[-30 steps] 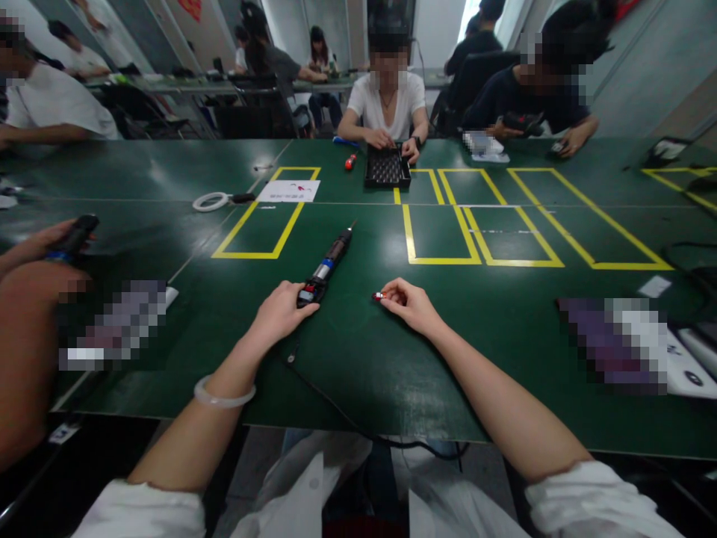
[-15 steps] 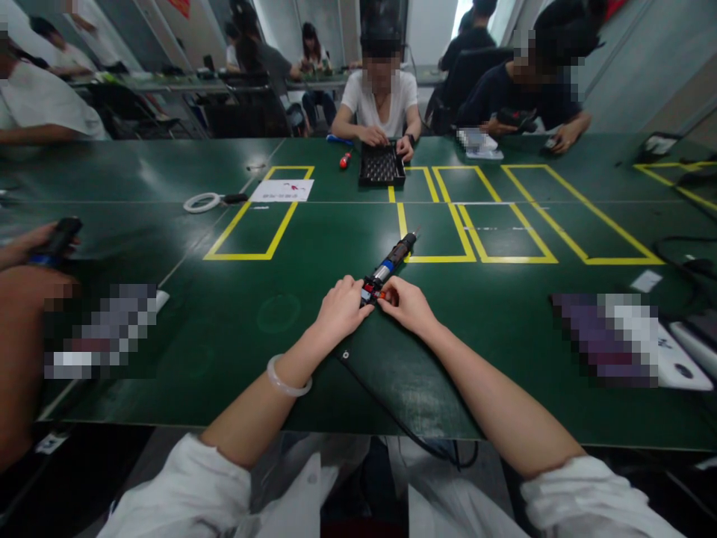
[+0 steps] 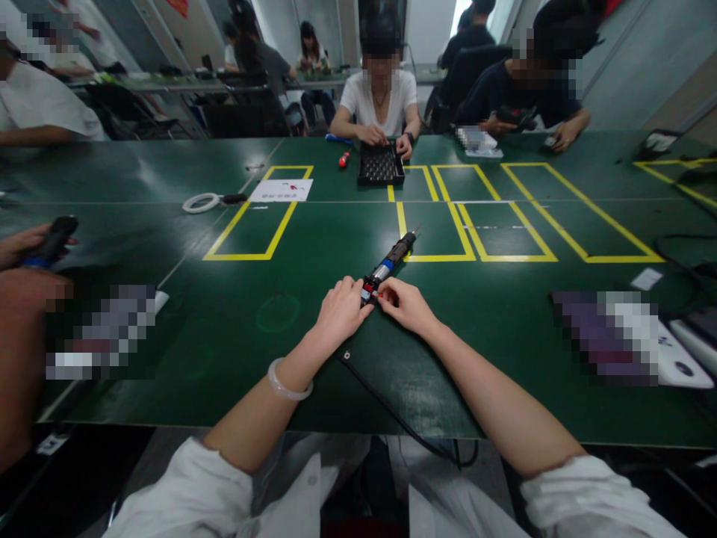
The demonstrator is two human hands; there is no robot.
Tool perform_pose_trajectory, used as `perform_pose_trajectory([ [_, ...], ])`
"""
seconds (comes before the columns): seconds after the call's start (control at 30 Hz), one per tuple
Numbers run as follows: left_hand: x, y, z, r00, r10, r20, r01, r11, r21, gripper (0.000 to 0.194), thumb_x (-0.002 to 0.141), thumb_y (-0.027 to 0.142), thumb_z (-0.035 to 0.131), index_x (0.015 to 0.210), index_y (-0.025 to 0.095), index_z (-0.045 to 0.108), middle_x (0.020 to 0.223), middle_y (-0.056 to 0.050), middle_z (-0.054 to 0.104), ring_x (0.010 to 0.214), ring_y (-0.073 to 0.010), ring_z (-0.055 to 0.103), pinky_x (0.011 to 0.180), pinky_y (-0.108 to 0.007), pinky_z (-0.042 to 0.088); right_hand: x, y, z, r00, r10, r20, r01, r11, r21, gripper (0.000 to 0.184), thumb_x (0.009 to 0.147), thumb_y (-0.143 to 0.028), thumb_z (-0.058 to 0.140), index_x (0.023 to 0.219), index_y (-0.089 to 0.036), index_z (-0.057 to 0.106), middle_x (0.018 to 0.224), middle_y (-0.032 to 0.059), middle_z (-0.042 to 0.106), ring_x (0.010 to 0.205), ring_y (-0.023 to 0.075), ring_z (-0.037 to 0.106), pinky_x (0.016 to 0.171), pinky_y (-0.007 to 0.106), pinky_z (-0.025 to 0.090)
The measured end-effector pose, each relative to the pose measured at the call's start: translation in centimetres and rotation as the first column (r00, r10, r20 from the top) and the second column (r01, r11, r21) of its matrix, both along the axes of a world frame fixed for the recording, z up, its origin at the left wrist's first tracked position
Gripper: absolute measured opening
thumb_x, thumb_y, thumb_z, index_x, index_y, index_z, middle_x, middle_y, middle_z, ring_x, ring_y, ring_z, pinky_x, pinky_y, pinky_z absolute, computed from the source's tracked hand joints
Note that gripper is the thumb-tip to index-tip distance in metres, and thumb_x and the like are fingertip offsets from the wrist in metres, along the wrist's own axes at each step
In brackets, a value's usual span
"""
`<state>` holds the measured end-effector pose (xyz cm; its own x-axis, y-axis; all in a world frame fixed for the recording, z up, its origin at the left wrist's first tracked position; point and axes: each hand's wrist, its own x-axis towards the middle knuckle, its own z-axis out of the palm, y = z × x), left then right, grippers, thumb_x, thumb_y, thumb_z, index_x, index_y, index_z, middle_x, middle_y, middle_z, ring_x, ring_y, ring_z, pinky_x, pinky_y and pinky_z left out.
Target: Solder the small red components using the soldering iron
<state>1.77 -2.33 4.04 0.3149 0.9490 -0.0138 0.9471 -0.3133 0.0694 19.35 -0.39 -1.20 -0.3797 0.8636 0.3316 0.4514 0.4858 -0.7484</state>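
Observation:
An electric screwdriver (image 3: 386, 265) lies slanted on the green table, its thin bit pointing away to the upper right. Its casing looks opened, with a silver and blue motor part and small red and pale parts showing. My left hand (image 3: 343, 308) is closed around the rear end from the left side. At the right of that end, my right hand (image 3: 408, 302) has thumb and finger pinched at a small orange-red piece, mostly hidden by the fingertips. A black cable (image 3: 386, 403) with a ring-shaped end lies below my hands and hangs over the table edge.
Yellow tape outlines (image 3: 440, 258) mark the table (image 3: 224, 314). Across it, a person works over a black tray (image 3: 381, 181) beside a red screwdriver (image 3: 343, 159). A white paper (image 3: 281, 190) and cable coil (image 3: 202, 202) lie left. Phones or packs (image 3: 686, 351) sit right. Another person's hand (image 3: 33, 239) holds a black tool.
My hands and the electric screwdriver stay almost in place. The fingers of my right hand have shifted slightly, with less of the orange-red piece showing.

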Motion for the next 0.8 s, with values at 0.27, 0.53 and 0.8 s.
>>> perform_pose_trajectory([
  [0.27,0.4,-0.1,-0.5,1.0,0.017,0.018,-0.018,0.998,0.066,0.048,0.089,0.052,0.051,0.117,0.013,0.055,0.107,-0.015,0.056,0.101,-0.029,0.055,0.084,-0.039,0.044,-0.1,0.3,0.1,0.999,-0.021,-0.045,0.022,1.0,0.006,0.007,0.087,-0.019,0.055,0.086,-0.018,0.062,0.078,0.0021,0.063,0.063,0.0138,0.053,0.062,0.025,0.04],
  [0.53,0.6,0.1,-1.1,0.996,0.08,0.027,-0.083,0.991,0.106,0.049,0.093,0.056,0.038,0.113,0.016,0.059,0.103,-0.014,0.057,0.098,-0.0277,0.056,0.079,-0.037,0.044,-0.1,0.2,0.2,0.996,-0.027,-0.084,0.028,1.0,0.005,0.011,0.089,-0.022,0.053,0.086,-0.019,0.063,0.079,0.0021,0.064,0.067,0.0146,0.056,0.065,0.025,0.041],
  [0.8,0.4,0.2,-0.6,0.994,0.099,0.043,-0.102,0.991,0.082,0.043,0.093,0.051,0.045,0.118,0.018,0.056,0.109,-0.013,0.055,0.103,-0.0262,0.052,0.078,-0.034,0.046,0.1,0.0,0.4,0.988,-0.076,-0.136,0.067,0.995,-0.07,0.013,0.088,-0.025,0.053,0.093,-0.019,0.063,0.076,0.0008,0.064,0.064,0.014,0.056,0.063,0.025,0.042],
])
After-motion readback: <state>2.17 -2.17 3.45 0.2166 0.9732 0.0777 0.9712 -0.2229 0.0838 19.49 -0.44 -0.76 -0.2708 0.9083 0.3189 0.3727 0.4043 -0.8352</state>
